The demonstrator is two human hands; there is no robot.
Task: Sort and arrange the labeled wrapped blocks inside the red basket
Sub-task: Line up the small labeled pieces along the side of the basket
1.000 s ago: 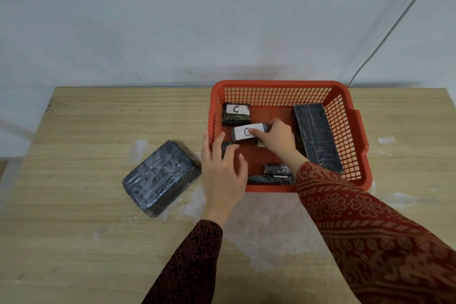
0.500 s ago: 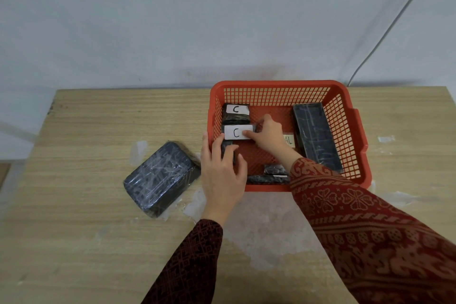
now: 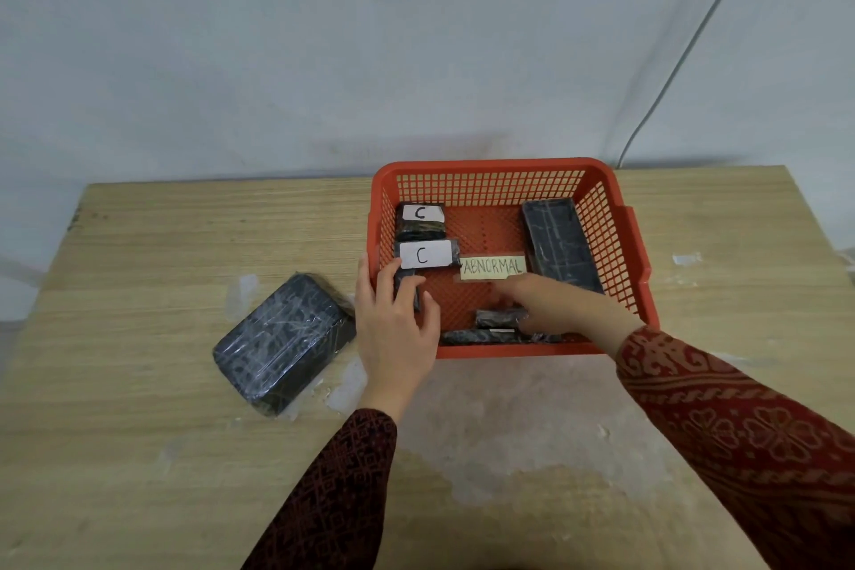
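The red basket (image 3: 499, 166) stands on the table's far right half. Along its left wall lie two black wrapped blocks, each labelled C: the far C block (image 3: 420, 221) and the near C block (image 3: 425, 255), close together. A yellow ABNORMAL label (image 3: 492, 267) lies on the basket floor. A long black block (image 3: 559, 243) lies by the right wall. Small dark blocks (image 3: 499, 318) sit at the near wall. My left hand (image 3: 393, 329) rests over the basket's near left corner, fingers apart. My right hand (image 3: 550, 305), blurred, reaches low inside the basket above the small blocks, holding nothing that I can see.
A large black wrapped block (image 3: 282, 340) lies on the wooden table (image 3: 139, 454) left of the basket. Bits of clear tape and white residue mark the tabletop. A grey wall and a thin cable (image 3: 684, 56) stand behind.
My right hand set the second C block down just in front of the first, let go, and drew back toward the near wall. The ABNORMAL label is now uncovered. My left hand stayed put.
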